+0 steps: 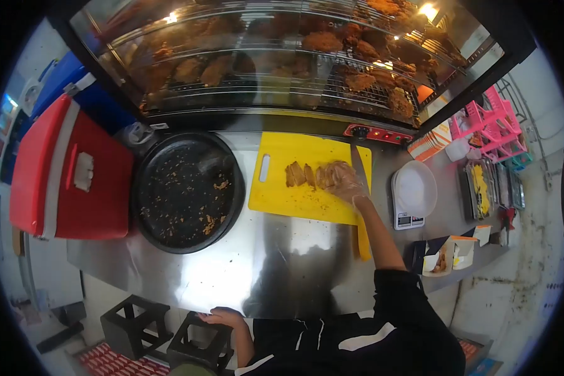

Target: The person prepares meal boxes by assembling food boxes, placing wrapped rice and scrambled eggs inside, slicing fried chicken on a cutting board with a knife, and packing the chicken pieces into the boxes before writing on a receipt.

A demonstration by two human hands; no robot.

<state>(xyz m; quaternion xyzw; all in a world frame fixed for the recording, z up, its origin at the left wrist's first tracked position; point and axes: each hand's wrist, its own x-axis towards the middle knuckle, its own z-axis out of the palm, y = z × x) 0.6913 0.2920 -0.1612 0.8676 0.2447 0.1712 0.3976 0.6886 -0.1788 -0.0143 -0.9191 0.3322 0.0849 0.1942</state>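
Note:
My right hand point(344, 182), in a clear glove, is closed over the right end of a row of sliced, browned meat point(299, 175). The slices lie on a yellow cutting board point(276, 195) among crumbs. A knife point(359, 168) rests along the board's right side, its yellow handle toward me. Down at the table's front edge, my bare left hand point(225, 317) has its fingers stretched out, with no object visible in it. Its fingertips are partly hard to make out.
A round black tray point(178, 241) with crumbs sits left, beside a red cooler point(97, 188). Behind the board stands a heated display case point(257, 120) of fried food. Right are a scale point(410, 220) with a white bowl point(415, 188), and food boxes point(448, 255). Black stools point(197, 344) stand below.

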